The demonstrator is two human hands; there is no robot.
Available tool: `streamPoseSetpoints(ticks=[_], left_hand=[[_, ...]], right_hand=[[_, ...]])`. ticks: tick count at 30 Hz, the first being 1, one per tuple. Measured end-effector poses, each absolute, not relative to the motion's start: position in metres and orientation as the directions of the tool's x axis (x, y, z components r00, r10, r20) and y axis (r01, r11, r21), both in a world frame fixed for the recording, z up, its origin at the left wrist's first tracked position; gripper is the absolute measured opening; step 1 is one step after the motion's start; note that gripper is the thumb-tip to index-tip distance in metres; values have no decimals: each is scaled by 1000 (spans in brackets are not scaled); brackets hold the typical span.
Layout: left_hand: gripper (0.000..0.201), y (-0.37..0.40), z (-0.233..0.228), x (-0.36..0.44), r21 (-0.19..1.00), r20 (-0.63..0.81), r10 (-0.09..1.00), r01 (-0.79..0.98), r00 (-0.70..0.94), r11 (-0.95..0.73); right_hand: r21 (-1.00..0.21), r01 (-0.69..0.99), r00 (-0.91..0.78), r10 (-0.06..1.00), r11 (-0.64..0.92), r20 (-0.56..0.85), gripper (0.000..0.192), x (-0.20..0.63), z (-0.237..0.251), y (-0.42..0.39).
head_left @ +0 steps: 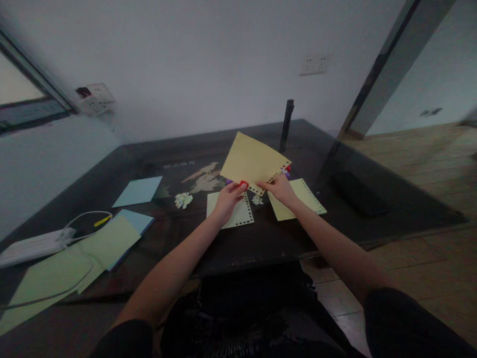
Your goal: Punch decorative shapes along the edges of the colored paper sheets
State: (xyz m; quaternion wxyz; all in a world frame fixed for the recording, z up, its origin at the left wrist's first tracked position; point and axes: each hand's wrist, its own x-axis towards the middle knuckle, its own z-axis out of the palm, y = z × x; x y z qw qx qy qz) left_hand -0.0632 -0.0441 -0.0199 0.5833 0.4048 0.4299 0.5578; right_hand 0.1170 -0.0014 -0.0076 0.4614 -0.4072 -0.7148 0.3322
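Left hand squeezes red punch on yellow sheet; right hand pinches sheet edge. Loose pinch could skew the holes.

Bare forearms run from short black sleeves; dark clothing covers the lap.

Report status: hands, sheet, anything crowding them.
Left hand and right hand both grip the yellow sheet by its punched edge, raised off the table. Red punch at left fingers. Punched sheets below.
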Motion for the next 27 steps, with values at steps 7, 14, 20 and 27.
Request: streamPoseSetpoints(ticks=[7, 14, 20, 27], left_hand=[[27, -44, -20, -63, 948, -52, 999, -315, 8, 52], [28, -44, -21, -64, 954, -47, 999, -296, 9, 48], [27, -43, -21, -64, 952, -45, 999, -302, 15, 48], [29, -43, -23, -64, 961, -25, 1000, -275, 1, 25]], right_hand=[[-844, 269, -260, 878, 465, 401, 23, 117, -9, 0], [-857, 291, -247, 899, 424, 361, 24, 117, -8, -2], [-856, 290, -250, 898, 427, 363, 23, 117, -7, -3], [-847, 306, -253, 895, 434, 367, 23, 117, -5, -4]])
